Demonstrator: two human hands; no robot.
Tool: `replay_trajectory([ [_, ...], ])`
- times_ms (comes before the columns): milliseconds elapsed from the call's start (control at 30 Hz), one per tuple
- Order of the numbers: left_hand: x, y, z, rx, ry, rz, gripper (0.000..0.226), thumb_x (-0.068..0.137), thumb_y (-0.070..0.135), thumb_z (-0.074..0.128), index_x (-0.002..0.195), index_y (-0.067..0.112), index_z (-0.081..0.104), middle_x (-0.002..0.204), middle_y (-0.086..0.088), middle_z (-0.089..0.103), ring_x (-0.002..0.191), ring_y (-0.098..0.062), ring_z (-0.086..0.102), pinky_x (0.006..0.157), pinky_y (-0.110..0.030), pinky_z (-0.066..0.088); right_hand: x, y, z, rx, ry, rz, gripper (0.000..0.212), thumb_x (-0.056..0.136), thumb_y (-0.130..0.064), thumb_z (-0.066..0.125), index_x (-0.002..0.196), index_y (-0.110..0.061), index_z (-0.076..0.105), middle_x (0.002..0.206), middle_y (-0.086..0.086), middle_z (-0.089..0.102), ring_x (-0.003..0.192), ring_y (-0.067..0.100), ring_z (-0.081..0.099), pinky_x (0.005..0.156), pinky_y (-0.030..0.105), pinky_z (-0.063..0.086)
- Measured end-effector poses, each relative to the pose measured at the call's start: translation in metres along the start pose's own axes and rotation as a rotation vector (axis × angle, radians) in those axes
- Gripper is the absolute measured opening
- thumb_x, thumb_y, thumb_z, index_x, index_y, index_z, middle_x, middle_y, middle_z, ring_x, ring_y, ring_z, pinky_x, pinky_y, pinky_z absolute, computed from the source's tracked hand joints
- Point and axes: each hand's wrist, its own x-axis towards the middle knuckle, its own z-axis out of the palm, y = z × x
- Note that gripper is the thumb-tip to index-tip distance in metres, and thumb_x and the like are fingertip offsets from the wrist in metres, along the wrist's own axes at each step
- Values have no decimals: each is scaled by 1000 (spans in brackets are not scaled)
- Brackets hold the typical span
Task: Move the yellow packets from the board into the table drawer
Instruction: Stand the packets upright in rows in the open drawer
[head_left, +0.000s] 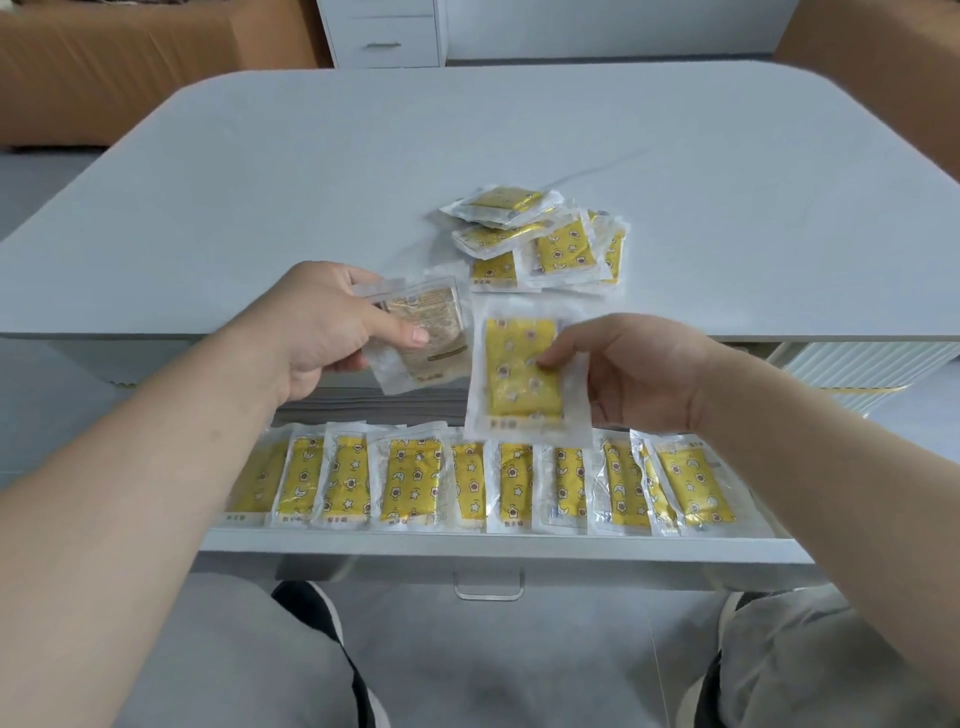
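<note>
The drawer (493, 551) stands pulled out under the near edge of the tabletop (467, 135). A row of yellow packets (467, 483) lies inside it along the front wall, side by side and overlapping. Above the drawer's back part, the left hand (322, 332) holds a first packet (426, 338) with its pale printed back turned up. Its grip is closed on the packet, thumb on top and fingers beneath. Also above the drawer, to the right, the right hand (639, 374) has its grip on a second packet (519, 374), yellow face up, pinched at its right side. Beyond the drawer, a loose pile of packets (540, 239) lies heaped on the tabletop. A metal handle (488, 590) hangs on the drawer's front.
</note>
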Motion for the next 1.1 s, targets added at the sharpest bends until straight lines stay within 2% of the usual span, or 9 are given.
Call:
replay_trajectory([
  [67, 1, -3, -4, 19, 2, -18, 58, 69, -1, 86, 122, 9, 66, 106, -6, 75, 79, -16, 72, 40, -18, 47, 6, 9, 3, -269, 43, 50, 17, 88, -4, 70, 105, -2, 69, 113, 20, 74, 100, 34, 71, 97, 46, 56],
  [133, 0, -6, -4, 0, -29, -17, 55, 73, -8, 82, 123, 5, 64, 109, -12, 74, 81, -23, 76, 49, -21, 57, 14, 25, 9, -427, 82, 77, 21, 86, -4, 75, 105, 1, 68, 104, 17, 77, 93, 29, 75, 89, 42, 59],
  [267, -1, -9, 0, 76, -66, 40, 46, 73, -12, 81, 114, 2, 66, 109, -17, 72, 89, -26, 75, 71, -27, 63, 35, 61, 23, -379, 125, 133, 25, 84, 0, 77, 108, 2, 69, 96, 12, 79, 87, 26, 77, 80, 41, 63],
  [400, -5, -5, 1, 121, -86, 110, 31, 72, -12, 81, 99, 1, 72, 99, -16, 75, 88, -22, 75, 73, -24, 62, 56, 85, 34, -386, 127, 141, 23, 86, -5, 78, 107, 1, 71, 95, 11, 79, 87, 27, 77, 85, 43, 62],
  [500, -6, -5, 2, 179, -99, 165, 27, 72, -9, 83, 95, 4, 76, 91, -9, 75, 81, -13, 71, 64, -11, 54, 60, 90, 36, -916, 170, 60, 32, 90, -32, 75, 80, -5, 62, 73, 8, 75, 56, 18, 71, 60, 26, 57],
  [600, -5, -6, 5, 247, -103, 223, 24, 70, -2, 87, 88, 12, 79, 91, -4, 77, 87, -11, 68, 71, -12, 50, 59, 90, 36, -1254, 212, 17, 48, 92, -50, 66, 67, -11, 55, 58, 4, 64, 40, 14, 57, 50, 22, 46],
  [767, -4, -6, 11, 297, -138, 284, 22, 70, 1, 88, 85, 15, 80, 88, 0, 78, 85, -10, 68, 77, -15, 53, 67, 92, 32, -1284, 235, 50, 54, 89, -56, 66, 62, -11, 54, 58, 4, 59, 52, 19, 55, 55, 25, 46],
  [967, -3, -5, 17, 322, -147, 325, 20, 70, 2, 88, 84, 15, 80, 83, 5, 77, 76, 1, 66, 67, -4, 47, 70, 91, 27, -1182, 315, -3, 50, 91, -49, 65, 63, -10, 55, 54, 1, 53, 53, 19, 51, 54, 25, 45],
  [1100, -2, -5, 18, 344, -151, 334, 20, 70, 2, 88, 83, 15, 81, 80, 10, 77, 72, 5, 65, 65, -3, 46, 66, 92, 28, -1306, 253, 43, 53, 95, -54, 57, 63, -11, 55, 58, 1, 56, 57, 19, 55, 56, 26, 46],
])
